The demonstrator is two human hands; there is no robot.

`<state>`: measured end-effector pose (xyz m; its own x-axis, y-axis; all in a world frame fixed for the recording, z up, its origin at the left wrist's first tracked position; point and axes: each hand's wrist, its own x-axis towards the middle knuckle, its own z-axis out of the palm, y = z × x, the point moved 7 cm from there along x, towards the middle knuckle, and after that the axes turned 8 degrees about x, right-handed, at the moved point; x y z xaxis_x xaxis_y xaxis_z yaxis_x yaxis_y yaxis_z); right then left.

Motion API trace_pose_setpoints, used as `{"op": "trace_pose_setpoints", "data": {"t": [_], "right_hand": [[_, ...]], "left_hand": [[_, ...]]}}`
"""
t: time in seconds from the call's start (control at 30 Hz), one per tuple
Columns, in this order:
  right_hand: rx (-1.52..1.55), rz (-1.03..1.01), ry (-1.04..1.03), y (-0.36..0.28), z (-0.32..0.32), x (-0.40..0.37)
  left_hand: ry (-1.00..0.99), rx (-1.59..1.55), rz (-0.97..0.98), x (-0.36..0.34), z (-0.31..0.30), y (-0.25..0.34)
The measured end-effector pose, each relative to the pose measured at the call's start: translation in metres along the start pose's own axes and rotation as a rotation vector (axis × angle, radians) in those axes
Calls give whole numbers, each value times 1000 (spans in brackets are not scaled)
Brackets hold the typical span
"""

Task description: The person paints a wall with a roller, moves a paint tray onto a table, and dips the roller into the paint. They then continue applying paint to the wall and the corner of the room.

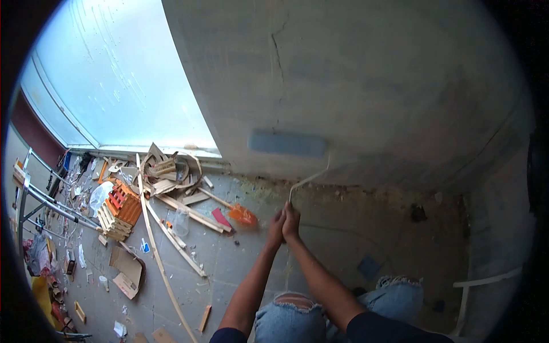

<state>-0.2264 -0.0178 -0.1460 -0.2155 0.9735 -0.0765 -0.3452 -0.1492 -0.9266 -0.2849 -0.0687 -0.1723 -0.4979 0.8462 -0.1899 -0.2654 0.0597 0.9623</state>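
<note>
Dark sleeves (383, 329) at bottom, arms (320, 274) stretched to middle, left hand (275, 228) and right hand (291, 222) curled tight round paint roller (287, 143), wood scraps (191, 214) at left.

Your roller (287, 143) wears a soft-looking, matt cover, its nap blurred, on a thin, smooth metal frame (309, 178). The wall (372, 86) before you is dull plaster or cement, cracked and blotchy, roughest along its base. To your left, the window pane (120, 74) looks smooth and milky, streaked with drips. Beneath you, the floor (226, 286) is dusty matt tile, strewn with bare, unvarnished wooden strips (156, 257), dull brown cardboard (127, 273) and a filmy plastic bag (100, 196). The ladder (63, 206) shows shiny metal rails. Your jeans (289, 323) are faded, frayed denim; your sleeve (377, 328) is plain matt cloth.
</note>
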Motion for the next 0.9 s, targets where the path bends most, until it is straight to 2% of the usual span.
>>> {"op": "trace_pose_setpoints", "data": {"t": [0.03, 0.17, 0.23, 0.33, 0.4, 0.47, 0.57, 0.6, 0.67, 0.73, 0.8, 0.9], "right_hand": [[-26, 32, 40, 13, -6, -2], [39, 23, 8, -10, 12, -5], [87, -75, -35, -51, 40, 11], [146, -254, -59, -140, 83, 45], [149, -350, -120, -210, 106, 60], [203, -400, -183, -250, 117, 74], [175, -468, -196, -243, 106, 85], [145, -432, -174, -223, 98, 85], [87, -357, -122, -158, 73, 69], [-9, -237, -59, -86, 46, 43], [-29, -59, -27, -17, 17, 19], [-68, 87, 40, 26, -3, -9]], "left_hand": [[3, -40, -53, -2, -2, -10], [-15, 55, -39, -8, -3, 29], [-37, 87, 21, 10, 1, 74], [-33, 138, 261, 35, 27, 181], [-142, 88, 377, 51, 52, 243], [-184, 44, 436, 59, 73, 281], [-220, -32, 419, 74, 82, 259], [-188, -31, 392, 78, 76, 238], [-128, -25, 331, 73, 54, 169], [-113, 48, 99, 58, 20, 79], [-104, 34, -48, 37, -3, 0], [-52, -39, -142, -6, -12, -18]]}}
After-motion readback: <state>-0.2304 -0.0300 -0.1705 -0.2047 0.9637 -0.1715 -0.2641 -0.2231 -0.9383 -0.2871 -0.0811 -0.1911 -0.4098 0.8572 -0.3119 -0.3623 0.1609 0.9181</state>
